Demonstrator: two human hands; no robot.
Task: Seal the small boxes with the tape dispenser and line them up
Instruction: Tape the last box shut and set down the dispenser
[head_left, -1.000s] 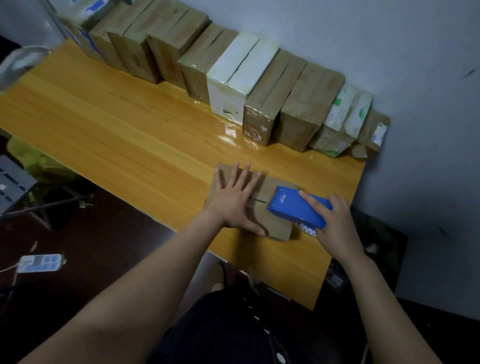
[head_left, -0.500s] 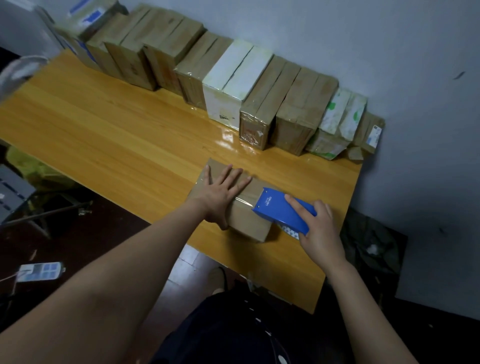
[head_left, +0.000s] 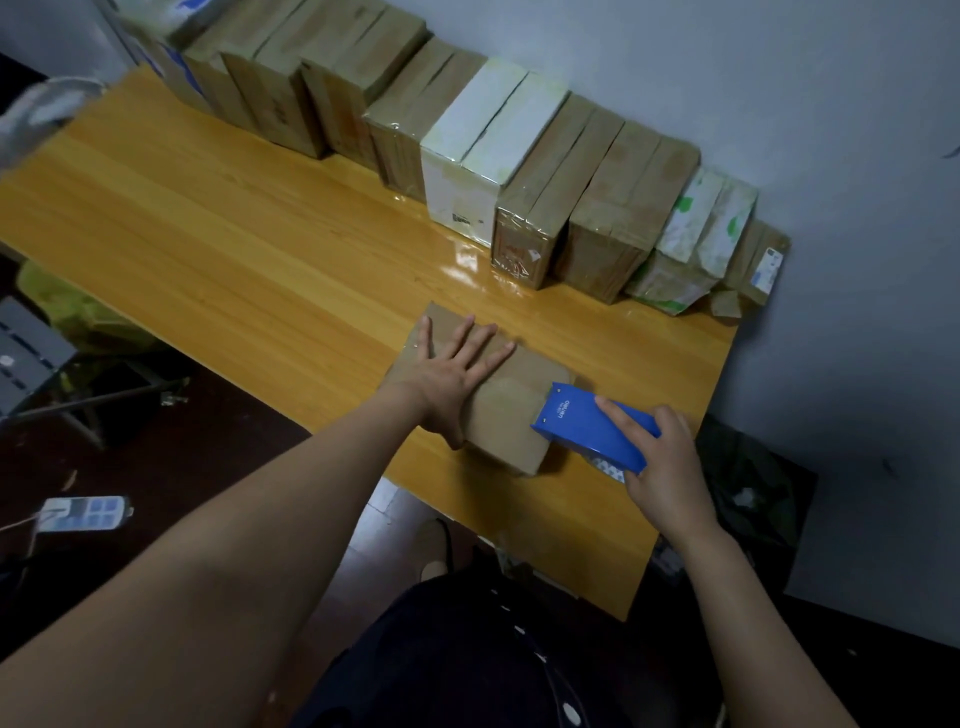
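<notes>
Fingers (head_left: 491, 358) of your left hand (head_left: 447, 387) lie spread flat on the box (head_left: 511, 423); your right hand (head_left: 665, 467) grips the dispenser (head_left: 582, 426) at the box's right end, on the bench (head_left: 234, 249).

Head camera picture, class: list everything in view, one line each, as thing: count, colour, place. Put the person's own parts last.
table: one, yellow wood, against the wall
wall: one, pale grey, behind the table
row of boxes: about ten, mostly brown, along the wall
white box: one, white, mid-row
green-printed box: one, white and green, near the row's right end
loose box: one, brown, near the table's front edge
tape dispenser: one, blue, at the loose box's right end
left hand: one, flat on the loose box
right hand: one, gripping the tape dispenser
</notes>
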